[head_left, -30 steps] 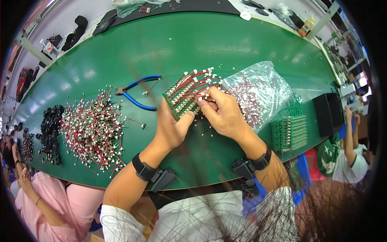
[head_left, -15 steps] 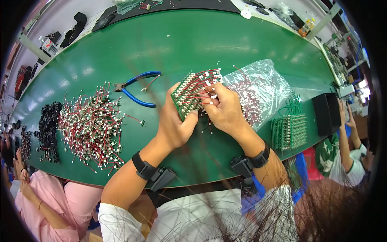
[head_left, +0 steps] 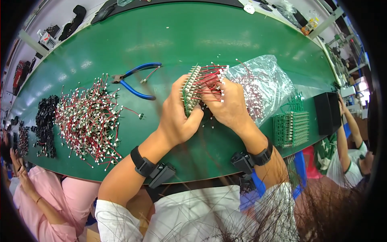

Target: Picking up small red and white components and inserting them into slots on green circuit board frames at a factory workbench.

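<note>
My left hand (head_left: 174,113) is closed round the edge of a green circuit board panel (head_left: 188,94), tilted up steeply, its thumb at the lower end. White connectors line the panel's face, and red wires (head_left: 209,77) with white plugs stick out from it toward the right. My right hand (head_left: 231,105) is closed among these wires, its fingers curled and partly hidden, so how many it grips I cannot make out. Just behind that hand lies a clear plastic bag (head_left: 262,86) holding many white-plugged red wires.
Blue-handled cutting pliers (head_left: 135,90) lie left of my hands, beside a large heap of wired connectors (head_left: 86,121) and black parts (head_left: 47,125). On the right stand stacked green panels (head_left: 291,129) and a black box (head_left: 326,113). Other people sit at both sides.
The panel has turned more edge-on, and its wires now point more squarely to the right. My right hand has shifted slightly right, its fingers deeper among the wires. The whole view has shifted slightly.
</note>
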A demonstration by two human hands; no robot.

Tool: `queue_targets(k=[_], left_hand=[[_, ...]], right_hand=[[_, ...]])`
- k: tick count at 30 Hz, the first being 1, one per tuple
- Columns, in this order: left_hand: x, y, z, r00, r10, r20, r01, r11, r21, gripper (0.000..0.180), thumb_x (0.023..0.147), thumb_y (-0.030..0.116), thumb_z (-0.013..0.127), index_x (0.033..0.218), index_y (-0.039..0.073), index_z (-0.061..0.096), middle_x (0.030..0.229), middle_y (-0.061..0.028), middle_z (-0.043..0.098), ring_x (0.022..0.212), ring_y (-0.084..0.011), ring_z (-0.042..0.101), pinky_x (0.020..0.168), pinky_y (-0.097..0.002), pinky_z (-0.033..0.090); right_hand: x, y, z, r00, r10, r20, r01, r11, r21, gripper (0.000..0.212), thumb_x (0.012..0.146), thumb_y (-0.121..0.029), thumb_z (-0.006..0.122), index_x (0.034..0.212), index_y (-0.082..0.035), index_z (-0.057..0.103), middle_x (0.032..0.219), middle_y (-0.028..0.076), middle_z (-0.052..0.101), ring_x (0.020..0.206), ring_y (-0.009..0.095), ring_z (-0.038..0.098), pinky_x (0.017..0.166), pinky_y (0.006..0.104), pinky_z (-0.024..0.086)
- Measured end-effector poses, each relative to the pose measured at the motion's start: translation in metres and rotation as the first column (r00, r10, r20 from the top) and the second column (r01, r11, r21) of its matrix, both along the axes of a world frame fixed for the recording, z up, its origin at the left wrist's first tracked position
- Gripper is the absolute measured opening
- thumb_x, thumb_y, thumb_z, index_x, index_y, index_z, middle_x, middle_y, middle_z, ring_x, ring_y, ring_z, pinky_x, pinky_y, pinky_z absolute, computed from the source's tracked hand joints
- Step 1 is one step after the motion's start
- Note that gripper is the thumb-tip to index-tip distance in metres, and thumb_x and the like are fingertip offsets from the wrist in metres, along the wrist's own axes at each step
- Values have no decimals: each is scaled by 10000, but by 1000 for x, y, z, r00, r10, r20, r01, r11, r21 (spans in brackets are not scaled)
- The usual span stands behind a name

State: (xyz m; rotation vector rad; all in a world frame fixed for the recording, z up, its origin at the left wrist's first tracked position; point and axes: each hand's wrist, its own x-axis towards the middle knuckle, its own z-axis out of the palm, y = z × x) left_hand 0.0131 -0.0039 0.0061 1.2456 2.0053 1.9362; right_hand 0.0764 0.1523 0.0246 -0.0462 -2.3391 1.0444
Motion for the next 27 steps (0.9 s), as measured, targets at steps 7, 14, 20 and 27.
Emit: queue_targets(k=[7,14,20,27], left_hand=[[-2,0,-1,997,13,-73,-14,1000,-21,644,739,-16,564,1357,-57,387,1176,-254,593,1046,-393,621,932,-419,489],[-6,4,6,958,51,-283,-64,997,-39,653,734,-25,554,1365,-47,387,1189,-248,586,1063,-397,618,937,-418,487],[0,1,-5,980,60,-188,-61,998,0,652,748,-37,575,1372,-43,390,1169,-217,613,1013,-363,652,895,-395,511],[0,1,-4,983,27,-180,-23,999,24,692,736,-49,589,1394,-51,373,1176,-203,608,1009,-332,649,889,-384,510]], right_hand=[[2,1,13,997,65,-30,-64,998,27,189,813,-103,733,784,12,587,675,187,624,594,387,630,532,420,503],[4,-1,13,993,42,-110,-36,998,53,173,807,-95,728,816,14,593,699,187,621,633,387,631,564,439,506],[6,-2,8,980,90,-178,-79,995,68,189,781,-86,743,859,7,598,745,167,623,654,387,624,578,441,501],[10,-3,18,977,72,-200,-65,997,40,160,769,-67,738,895,-2,664,790,151,679,632,340,659,565,384,529]])
